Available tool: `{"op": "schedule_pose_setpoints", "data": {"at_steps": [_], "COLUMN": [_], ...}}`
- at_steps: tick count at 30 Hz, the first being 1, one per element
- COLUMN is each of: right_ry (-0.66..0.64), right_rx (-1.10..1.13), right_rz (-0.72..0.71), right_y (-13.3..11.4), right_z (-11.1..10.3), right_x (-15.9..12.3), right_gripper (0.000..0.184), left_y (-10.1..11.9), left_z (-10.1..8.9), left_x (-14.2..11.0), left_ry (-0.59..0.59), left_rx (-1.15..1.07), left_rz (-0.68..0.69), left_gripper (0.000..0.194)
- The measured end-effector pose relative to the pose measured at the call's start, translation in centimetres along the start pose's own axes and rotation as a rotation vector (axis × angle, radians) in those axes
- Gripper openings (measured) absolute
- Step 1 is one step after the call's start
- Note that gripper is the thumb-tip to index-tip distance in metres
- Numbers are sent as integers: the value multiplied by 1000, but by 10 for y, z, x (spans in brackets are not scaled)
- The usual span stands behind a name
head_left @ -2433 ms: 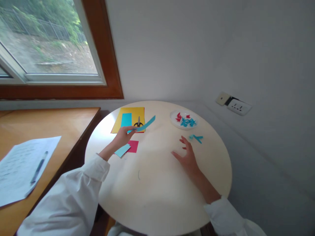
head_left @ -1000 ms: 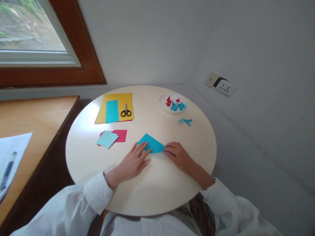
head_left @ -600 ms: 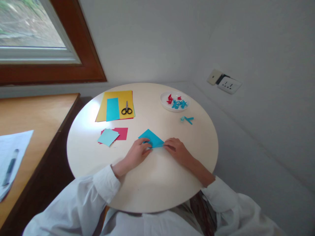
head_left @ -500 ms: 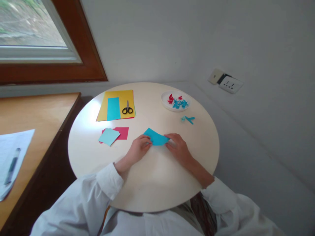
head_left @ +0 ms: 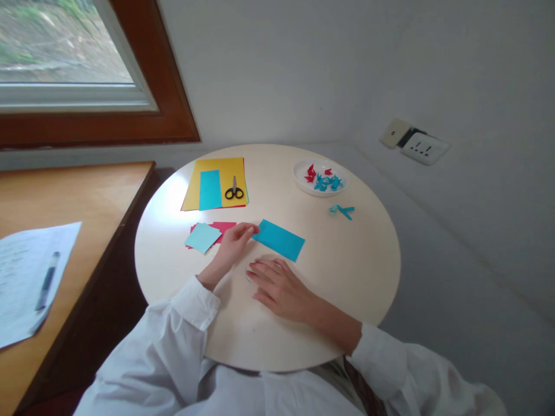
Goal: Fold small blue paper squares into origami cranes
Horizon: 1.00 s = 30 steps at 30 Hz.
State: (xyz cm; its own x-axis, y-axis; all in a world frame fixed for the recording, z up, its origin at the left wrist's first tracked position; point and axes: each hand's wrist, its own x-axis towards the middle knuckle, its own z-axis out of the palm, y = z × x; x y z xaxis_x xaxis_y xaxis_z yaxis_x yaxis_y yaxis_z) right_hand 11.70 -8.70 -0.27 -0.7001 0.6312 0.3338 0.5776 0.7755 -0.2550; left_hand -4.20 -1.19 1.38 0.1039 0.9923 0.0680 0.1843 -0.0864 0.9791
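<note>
A blue paper rectangle [head_left: 281,239] lies slanted over the middle of the round white table [head_left: 338,260]. My left hand [head_left: 236,238] pinches its left end between thumb and fingers. Below the paper, my right hand [head_left: 280,286] rests low on the tabletop with its fingers stretched out, apart from the sheet. By those fingertips shows a thin curved outline [head_left: 247,274], mostly covered, and I cannot make out what it belongs to. Beside my left wrist lie a stack of pale blue paper squares [head_left: 203,237] and some red paper [head_left: 227,227].
Yellow sheets [head_left: 193,193] at the back left carry another blue strip [head_left: 210,190] and black-handled scissors [head_left: 235,190]. A white dish [head_left: 299,180] holds small red and blue folded paper pieces. Blue paper scraps [head_left: 345,211] lie before it. A wooden desk [head_left: 99,190] stands left, with papers and a pen [head_left: 47,281].
My right hand has let go of the blue paper and moved down and left onto the table. The paper, curved before, now lies flatter, still in my left hand. The view has shifted slightly.
</note>
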Motion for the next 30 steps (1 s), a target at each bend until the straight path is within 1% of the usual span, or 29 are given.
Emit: {"op": "schedule_pose_setpoints", "data": {"at_steps": [2,5,7,9,12,15,17,21,24,27,30], "right_ry": [-76,-115,-123,-138,-146,-140,-132,-119,-122,-115,-98], "right_rx": [18,13,-14,-34,-53,-67,-83,-84,-81,-98,-127], "right_rz": [14,15,-18,-90,-163,-199,-207,-245,-262,-257,-236], "right_y": [-6,-6,-2,1,2,-2,-4,-4,-3,-5,-4], "right_z": [1,1,3,8,19,27,29,28,29,29,22], "right_x": [2,4,10,22,45,65,72,80,83,74,43], "right_gripper": [35,34,34,35,36,37,37,33,32,33,34], "left_y": [4,4,0,-6,-14,-21,-24,-28,-26,-21,-17], "left_z": [-13,-41,-61,-77,-90,-95,-97,-98,-94,-88,-83], "left_x": [-3,-12,-19,-28,-41,-53,-59,-65,-64,-62,-63], "left_ry": [86,227,331,413,488,520,534,551,531,502,450], "left_rx": [-65,-65,-42,-63,-110,-111,-122,-108,-101,-99,-32], "left_rz": [10,16,31,47,65,57,53,37,34,33,7], "left_gripper": [23,21,19,17,16,16,16,18,19,20,23]}}
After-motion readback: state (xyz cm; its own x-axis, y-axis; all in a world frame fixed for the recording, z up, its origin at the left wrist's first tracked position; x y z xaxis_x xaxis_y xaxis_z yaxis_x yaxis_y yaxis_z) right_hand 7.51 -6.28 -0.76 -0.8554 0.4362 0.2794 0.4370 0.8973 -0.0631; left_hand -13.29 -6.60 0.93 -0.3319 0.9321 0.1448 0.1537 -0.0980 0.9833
